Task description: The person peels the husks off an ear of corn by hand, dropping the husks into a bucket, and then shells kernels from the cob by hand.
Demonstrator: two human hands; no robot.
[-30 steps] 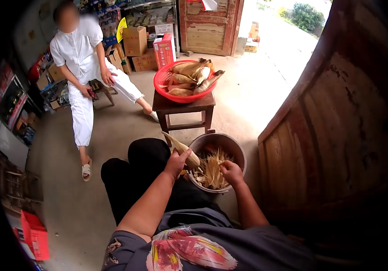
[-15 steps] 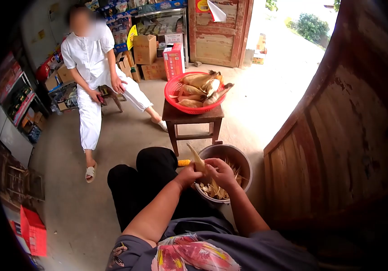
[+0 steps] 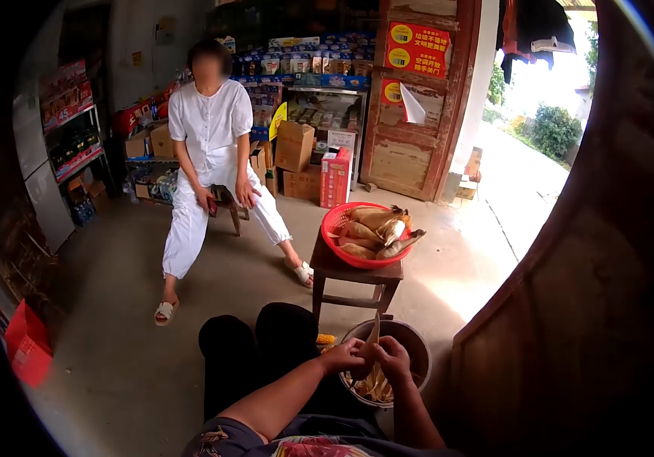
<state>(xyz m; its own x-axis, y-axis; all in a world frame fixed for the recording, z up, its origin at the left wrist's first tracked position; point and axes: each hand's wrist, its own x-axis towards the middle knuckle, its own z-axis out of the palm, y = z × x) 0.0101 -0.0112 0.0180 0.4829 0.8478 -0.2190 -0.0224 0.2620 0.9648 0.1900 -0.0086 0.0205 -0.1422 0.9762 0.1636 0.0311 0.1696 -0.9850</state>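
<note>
While grey floor (image 3: 121, 282) runs toward stocked shelves (image 3: 308, 68), left hand (image 3: 344, 356) and right hand (image 3: 394, 358) clamp their grip on corn husk (image 3: 373, 333).

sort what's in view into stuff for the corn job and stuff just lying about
In the job:
- ear in its husk, in the left hand and right hand
- bucket with husks
- red basket of unhusked ears
- stool under it

Apparently just about:
- brown carton
- red box, floor, far left

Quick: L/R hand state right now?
Left hand: closed on pale-husked corn ear.
Right hand: fingers closed at its husk, exact grip unclear.
</note>
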